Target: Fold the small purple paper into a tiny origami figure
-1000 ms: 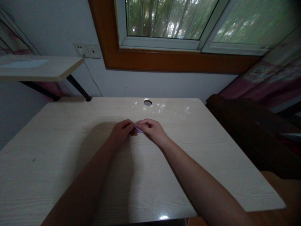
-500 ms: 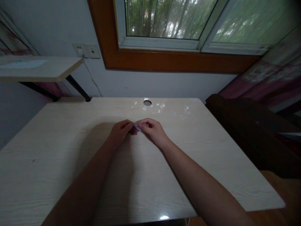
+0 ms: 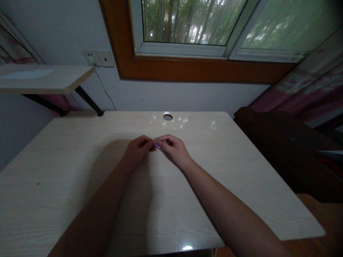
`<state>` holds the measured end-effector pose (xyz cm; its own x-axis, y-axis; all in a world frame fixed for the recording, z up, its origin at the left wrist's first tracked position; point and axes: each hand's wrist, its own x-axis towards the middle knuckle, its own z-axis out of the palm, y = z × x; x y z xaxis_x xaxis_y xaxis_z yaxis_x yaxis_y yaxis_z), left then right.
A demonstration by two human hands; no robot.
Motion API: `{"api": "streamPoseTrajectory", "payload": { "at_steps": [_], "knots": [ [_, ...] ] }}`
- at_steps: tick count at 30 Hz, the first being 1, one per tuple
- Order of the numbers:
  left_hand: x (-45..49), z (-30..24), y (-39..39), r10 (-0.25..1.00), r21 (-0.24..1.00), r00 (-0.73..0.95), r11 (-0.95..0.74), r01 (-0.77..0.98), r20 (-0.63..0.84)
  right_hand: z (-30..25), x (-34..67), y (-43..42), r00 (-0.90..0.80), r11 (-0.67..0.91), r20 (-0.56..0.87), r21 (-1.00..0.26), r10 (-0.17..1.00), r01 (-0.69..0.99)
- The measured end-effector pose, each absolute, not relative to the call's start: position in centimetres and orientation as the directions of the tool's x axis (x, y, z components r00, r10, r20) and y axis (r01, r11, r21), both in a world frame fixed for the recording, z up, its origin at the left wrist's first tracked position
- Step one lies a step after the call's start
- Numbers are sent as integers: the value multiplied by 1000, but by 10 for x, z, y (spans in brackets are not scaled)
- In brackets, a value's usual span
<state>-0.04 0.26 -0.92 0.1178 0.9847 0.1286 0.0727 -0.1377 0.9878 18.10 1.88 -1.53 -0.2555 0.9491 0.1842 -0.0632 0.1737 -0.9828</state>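
A small purple piece (image 3: pixel 157 145), perhaps folded paper, shows between my fingertips over the middle of the desk. My left hand (image 3: pixel 139 147) is closed in a pinch on its left end. From the other side my right hand (image 3: pixel 173 148) pinches the same piece between thumb and fingers. The two hands nearly touch, and most of the piece is hidden by the fingers, so its exact kind cannot be made out. Both hands stay close above the pale wood-grain desktop (image 3: pixel 187 200).
A round cable hole (image 3: pixel 168 117) lies behind my hands near the desk's back edge. On the left, a raised shelf (image 3: pixel 61 84) on black legs carries a paper sheet (image 3: pixel 26 74). Wall sockets (image 3: pixel 98 58) and a window (image 3: pixel 184 25) are behind. Dark furniture (image 3: pixel 284 150) stands at right.
My left fingers have shifted slightly on the purple piece, which now shows at a somewhat different angle. Both arms stay almost in the same place.
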Motion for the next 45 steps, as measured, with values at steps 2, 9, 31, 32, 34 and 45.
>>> {"api": "streamPoseTrajectory", "payload": {
  "at_steps": [2,9,31,32,34,45],
  "knots": [
    [-1,-9,2,986,988,111,-135,70,126,-14,181,18,-255,182,190,-982,948,-58],
    [0,-10,3,988,993,116,-108,48,102,-16,181,20,-250,165,181,-983,951,-85],
    [1,-7,2,988,990,90,-130,52,125,-15,182,20,-279,121,143,-988,949,-95],
    [1,-7,2,989,991,87,-124,47,120,-14,181,20,-278,120,143,-988,950,-95],
    [1,-7,2,990,993,85,-115,36,112,-15,181,20,-277,117,139,-989,951,-93],
    [-1,-9,2,983,985,92,-163,54,158,-15,180,20,-270,165,170,-985,948,-42]
  ]
}}
